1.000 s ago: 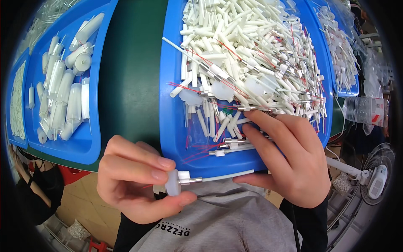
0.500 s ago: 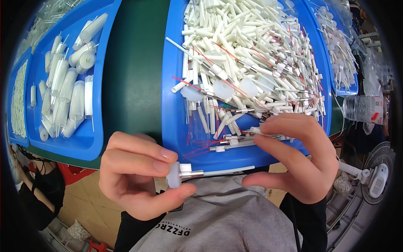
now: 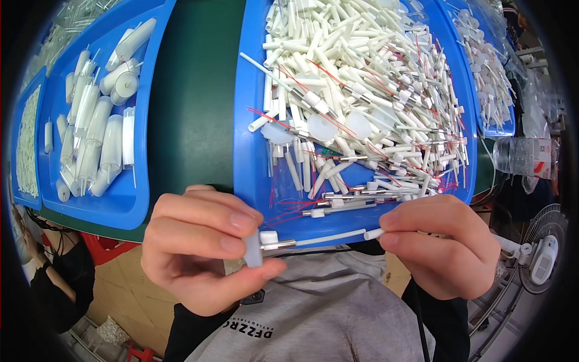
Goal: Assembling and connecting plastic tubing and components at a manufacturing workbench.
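My left hand pinches a white capped part with a short metal pin at its right end. My right hand holds the far end of a thin white tube that runs from the pin to my fingertips. Both hands are level, just below the front rim of the middle blue tray. That tray is heaped with white tubes, metal-tipped pieces and thin red wires.
A second blue tray at the left holds larger clear and white tubes. Further blue trays sit at the far left and far right. A green table surface shows between trays. A small white fan stands lower right.
My right hand has left the tray's front corner with a thin white tube and brought it down level with the left hand, its end meeting the capped part's pin.
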A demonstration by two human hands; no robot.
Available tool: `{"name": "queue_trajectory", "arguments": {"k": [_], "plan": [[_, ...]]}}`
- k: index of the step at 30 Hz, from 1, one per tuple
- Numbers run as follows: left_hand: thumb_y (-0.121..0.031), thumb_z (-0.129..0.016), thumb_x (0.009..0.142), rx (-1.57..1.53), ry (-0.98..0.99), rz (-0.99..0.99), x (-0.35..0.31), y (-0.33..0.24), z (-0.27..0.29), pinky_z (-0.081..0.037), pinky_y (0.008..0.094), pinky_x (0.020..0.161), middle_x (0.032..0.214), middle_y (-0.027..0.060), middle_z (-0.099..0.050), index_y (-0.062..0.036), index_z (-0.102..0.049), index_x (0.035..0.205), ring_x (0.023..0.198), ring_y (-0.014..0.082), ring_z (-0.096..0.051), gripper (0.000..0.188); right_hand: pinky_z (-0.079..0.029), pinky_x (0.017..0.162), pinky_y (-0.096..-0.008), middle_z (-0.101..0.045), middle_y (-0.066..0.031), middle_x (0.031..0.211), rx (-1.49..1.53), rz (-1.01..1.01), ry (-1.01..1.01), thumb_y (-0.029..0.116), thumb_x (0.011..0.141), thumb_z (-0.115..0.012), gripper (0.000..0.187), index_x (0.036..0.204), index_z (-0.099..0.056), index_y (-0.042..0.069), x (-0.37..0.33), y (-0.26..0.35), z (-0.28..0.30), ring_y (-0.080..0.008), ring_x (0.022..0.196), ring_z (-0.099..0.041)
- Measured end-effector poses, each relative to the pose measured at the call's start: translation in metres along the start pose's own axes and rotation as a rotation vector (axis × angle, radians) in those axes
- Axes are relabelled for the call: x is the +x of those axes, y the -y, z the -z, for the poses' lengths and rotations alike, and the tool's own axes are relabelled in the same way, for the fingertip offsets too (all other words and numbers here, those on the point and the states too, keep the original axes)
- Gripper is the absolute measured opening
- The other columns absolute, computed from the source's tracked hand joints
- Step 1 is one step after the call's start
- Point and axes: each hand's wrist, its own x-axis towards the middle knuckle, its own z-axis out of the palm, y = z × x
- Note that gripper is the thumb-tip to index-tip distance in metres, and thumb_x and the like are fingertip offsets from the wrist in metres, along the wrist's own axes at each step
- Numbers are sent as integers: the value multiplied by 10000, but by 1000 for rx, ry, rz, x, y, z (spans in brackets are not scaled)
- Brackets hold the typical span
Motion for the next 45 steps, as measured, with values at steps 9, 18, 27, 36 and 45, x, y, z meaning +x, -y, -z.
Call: {"name": "queue_trajectory", "arguments": {"k": [9,18,27,36,45], "plan": [[25,-862,549,-14,28,-22,2,1,1,-407,269,607,973,129,-601,-34,-565,955,750,222,-654,506,-546,681,-320,-638,-183,956,0,7,9,-112,687,-719,291,951,-627,-30,-1,0,2,-264,799,-652],[55,-841,551,198,-31,-58,-2,-4,-6,-369,262,586,951,133,-629,-36,-579,934,716,167,-637,474,-540,640,-322,-646,-185,909,-20,36,-42,-116,674,-711,285,937,-633,-41,-4,0,-1,-268,770,-651],[37,-858,569,344,38,-67,4,-24,-18,-353,251,606,956,98,-652,-88,-609,933,751,161,-662,459,-532,572,-313,-650,-184,850,-26,108,-111,-86,666,-728,254,900,-638,-45,-7,2,-4,-258,689,-646],[-103,-857,676,179,225,-99,5,-27,-39,-423,312,634,1015,105,-567,-80,-536,966,777,231,-665,433,-500,514,-271,-638,-151,796,-14,178,-213,-20,664,-784,239,855,-640,-29,-15,5,-12,-211,639,-621],[-39,-856,648,15,267,-12,1,-31,-42,-537,296,628,1001,136,-568,-32,-544,979,800,228,-660,455,-489,545,-291,-654,-119,869,113,146,-119,-42,630,-812,223,747,-634,24,-28,11,3,-203,661,-617]]}}
